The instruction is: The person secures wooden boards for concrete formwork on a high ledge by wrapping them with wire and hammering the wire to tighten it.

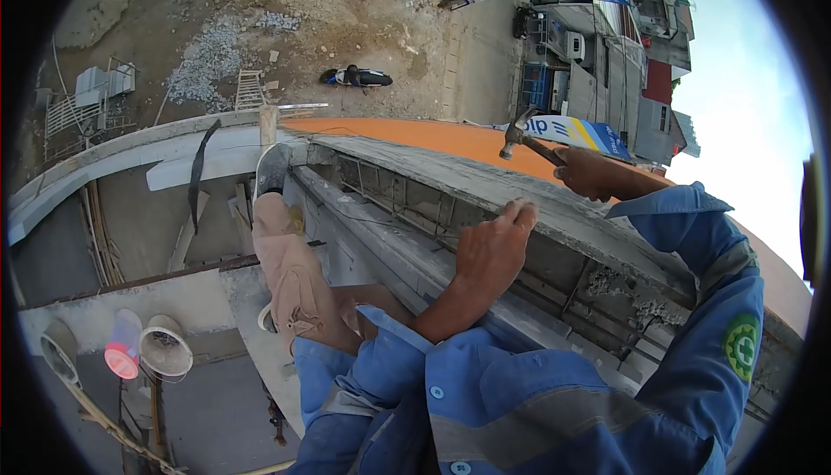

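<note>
My right hand is closed around the handle of a claw hammer, raised beyond the outer edge of a concrete ledge. The hammer's metal head points away from me and is apart from the concrete. My left hand is over the near side of the same ledge with its fingers curled in. Its fingertips are close to the concrete, and what they pinch, if anything, is hidden. Below the ledge, steel reinforcing bars show in an open gap, with rough broken concrete toward the right.
My leg is stretched along a narrow wall, shoe near a wooden post. Buckets stand lower left on a wall. Beyond the orange outer face is a long drop to ground with a parked motorbike. Banners hang outside.
</note>
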Action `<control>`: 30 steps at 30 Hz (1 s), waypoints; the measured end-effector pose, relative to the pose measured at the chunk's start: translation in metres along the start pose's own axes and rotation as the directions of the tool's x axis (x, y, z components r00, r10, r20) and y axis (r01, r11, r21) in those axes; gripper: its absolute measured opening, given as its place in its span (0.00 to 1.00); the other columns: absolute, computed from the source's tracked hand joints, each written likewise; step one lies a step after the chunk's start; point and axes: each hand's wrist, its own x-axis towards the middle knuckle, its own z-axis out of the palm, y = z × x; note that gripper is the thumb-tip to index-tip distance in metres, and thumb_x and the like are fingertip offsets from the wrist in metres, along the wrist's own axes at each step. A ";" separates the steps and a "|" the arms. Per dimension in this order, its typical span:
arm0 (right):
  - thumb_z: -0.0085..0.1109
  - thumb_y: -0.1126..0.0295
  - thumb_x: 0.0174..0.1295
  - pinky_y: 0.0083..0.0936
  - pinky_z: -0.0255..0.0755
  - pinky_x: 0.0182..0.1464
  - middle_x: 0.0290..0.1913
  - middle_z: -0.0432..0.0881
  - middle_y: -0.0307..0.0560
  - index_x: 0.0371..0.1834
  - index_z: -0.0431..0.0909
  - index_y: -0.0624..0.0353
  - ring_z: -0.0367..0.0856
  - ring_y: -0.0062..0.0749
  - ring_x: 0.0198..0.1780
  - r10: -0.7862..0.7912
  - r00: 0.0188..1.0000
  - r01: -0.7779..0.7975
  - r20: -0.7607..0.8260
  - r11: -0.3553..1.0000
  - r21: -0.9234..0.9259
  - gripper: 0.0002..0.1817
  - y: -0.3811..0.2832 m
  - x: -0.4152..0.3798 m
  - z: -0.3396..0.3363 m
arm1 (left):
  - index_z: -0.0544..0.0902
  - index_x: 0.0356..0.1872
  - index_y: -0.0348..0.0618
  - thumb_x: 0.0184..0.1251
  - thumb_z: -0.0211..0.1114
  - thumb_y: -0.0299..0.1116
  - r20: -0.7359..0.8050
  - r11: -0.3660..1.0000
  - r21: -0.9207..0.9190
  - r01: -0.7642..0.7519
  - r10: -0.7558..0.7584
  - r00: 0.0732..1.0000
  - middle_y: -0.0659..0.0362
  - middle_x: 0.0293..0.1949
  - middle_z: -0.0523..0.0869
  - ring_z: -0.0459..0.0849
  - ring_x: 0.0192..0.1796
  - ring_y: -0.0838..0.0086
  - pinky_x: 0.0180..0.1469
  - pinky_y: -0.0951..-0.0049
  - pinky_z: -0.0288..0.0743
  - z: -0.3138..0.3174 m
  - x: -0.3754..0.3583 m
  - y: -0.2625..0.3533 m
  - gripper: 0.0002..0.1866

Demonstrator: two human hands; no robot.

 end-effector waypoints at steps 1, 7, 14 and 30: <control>0.51 0.63 0.75 0.32 0.73 0.20 0.26 0.80 0.50 0.62 0.72 0.63 0.78 0.33 0.18 -0.059 0.997 0.062 -0.039 0.996 0.067 0.19 0.009 0.008 -0.010 | 0.80 0.59 0.44 0.60 0.59 0.22 -0.006 1.000 -0.008 -0.017 0.017 1.000 0.56 0.59 0.84 0.90 0.43 0.54 0.45 0.55 0.85 -0.001 0.003 0.000 0.23; 0.48 0.63 0.76 0.34 0.73 0.19 0.22 0.74 0.47 0.55 0.71 0.64 0.78 0.32 0.17 -0.170 0.895 0.315 -0.412 0.895 0.315 0.15 0.025 -0.003 -0.044 | 0.79 0.61 0.45 0.59 0.59 0.22 -0.012 0.997 -0.047 -0.053 0.052 0.999 0.56 0.60 0.84 0.89 0.42 0.52 0.45 0.55 0.85 0.006 0.008 0.002 0.25; 0.49 0.61 0.76 0.28 0.63 0.13 0.19 0.67 0.37 0.39 0.70 0.59 0.66 0.23 0.13 -0.163 0.839 0.437 -0.519 0.771 0.464 0.13 0.037 -0.010 -0.024 | 0.77 0.64 0.46 0.56 0.63 0.26 0.071 0.997 -0.074 -0.026 0.031 0.997 0.56 0.62 0.82 0.88 0.46 0.51 0.49 0.54 0.83 -0.005 0.009 0.000 0.29; 0.54 0.54 0.75 0.23 0.63 0.16 0.20 0.66 0.32 0.40 0.74 0.59 0.64 0.18 0.17 -0.070 0.946 0.279 -0.318 0.677 0.682 0.18 0.030 -0.007 -0.023 | 0.83 0.61 0.42 0.78 0.60 0.38 0.467 0.896 -0.394 0.206 0.002 0.884 0.60 0.39 0.86 0.81 0.42 0.77 0.55 0.71 0.75 -0.035 0.149 -0.156 0.18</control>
